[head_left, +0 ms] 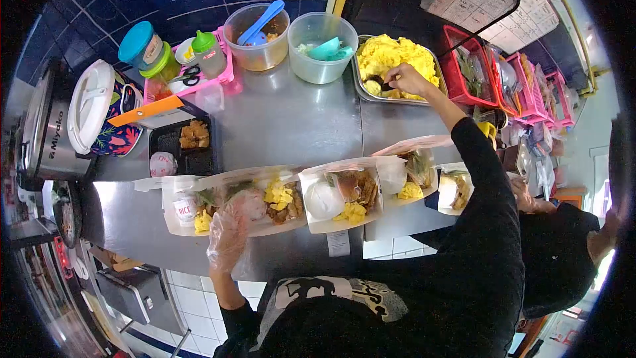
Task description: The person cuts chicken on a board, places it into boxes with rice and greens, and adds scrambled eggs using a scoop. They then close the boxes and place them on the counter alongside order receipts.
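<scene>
My right hand [407, 81] is closed around a dark serving spoon [377, 82], whose head rests in the yellow scrambled egg [391, 53] at the near left of a metal tray [401, 100]. My left hand [228, 235], in a clear plastic glove, is at the near wall of an open white food box [281, 227] at the left of the row; glare and creases blur its fingers. Beside that hand are a round paper-wrapped rice pack [252, 204] and egg with brown meat [285, 202]. Another white box [341, 222] holds a rice pack, meat and egg.
More filled boxes [411, 189] continue rightward under my right arm. A black tray [169, 167] lies behind the row. Plastic tubs [321, 59] with spoons stand at the back, and red and pink baskets [464, 59] at the right. Another person [556, 245] stands close on my right.
</scene>
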Available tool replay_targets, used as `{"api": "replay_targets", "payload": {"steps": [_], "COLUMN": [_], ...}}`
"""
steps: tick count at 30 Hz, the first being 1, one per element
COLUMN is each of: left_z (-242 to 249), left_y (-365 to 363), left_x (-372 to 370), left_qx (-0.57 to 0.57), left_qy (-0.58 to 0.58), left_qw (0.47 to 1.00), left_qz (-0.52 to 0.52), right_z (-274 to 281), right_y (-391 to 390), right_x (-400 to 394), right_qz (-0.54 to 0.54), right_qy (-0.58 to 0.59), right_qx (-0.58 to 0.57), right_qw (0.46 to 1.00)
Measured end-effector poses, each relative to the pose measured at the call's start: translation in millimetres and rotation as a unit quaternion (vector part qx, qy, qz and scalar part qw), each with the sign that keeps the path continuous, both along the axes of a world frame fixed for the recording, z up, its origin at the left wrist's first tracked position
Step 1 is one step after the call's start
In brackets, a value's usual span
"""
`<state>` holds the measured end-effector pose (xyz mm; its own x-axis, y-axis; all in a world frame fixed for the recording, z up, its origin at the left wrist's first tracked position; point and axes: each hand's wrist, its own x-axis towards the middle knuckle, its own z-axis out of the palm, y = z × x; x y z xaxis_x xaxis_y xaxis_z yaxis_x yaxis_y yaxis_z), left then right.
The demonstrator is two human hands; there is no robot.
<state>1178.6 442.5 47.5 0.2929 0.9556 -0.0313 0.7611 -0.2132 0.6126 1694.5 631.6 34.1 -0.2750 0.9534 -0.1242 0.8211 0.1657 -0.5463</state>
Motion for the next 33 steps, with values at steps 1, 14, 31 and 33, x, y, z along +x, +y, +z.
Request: {"api": "replay_targets", "payload": {"steps": [1,14,31,33], "left_z": [0,29,57,54], "left_y": [0,7,-1,-1], "left_x": [1,19,35,33], "left_qx": [0.001,-0.029,-0.097,-0.102], "left_qy": [0.001,0.002,-0.170,-0.179], "left_qw": [1.000,0.996,0.977,0.975], "left_qz": [-0.001,-0.082,-0.086,-0.080], "right_z": [1,90,-71,-80], "right_y": [-2,-140,-440,-443], "right_x": [0,32,-15,-9], "right_qz": [-0.094,-0.343,-0.561,-0.557], "right_qy": [0.029,0.526,-0.276,-0.283], "right_qx": [-0.047,-0.037,0.149,0.174], "right_qw": [0.994,0.777,0.766,0.761]}}
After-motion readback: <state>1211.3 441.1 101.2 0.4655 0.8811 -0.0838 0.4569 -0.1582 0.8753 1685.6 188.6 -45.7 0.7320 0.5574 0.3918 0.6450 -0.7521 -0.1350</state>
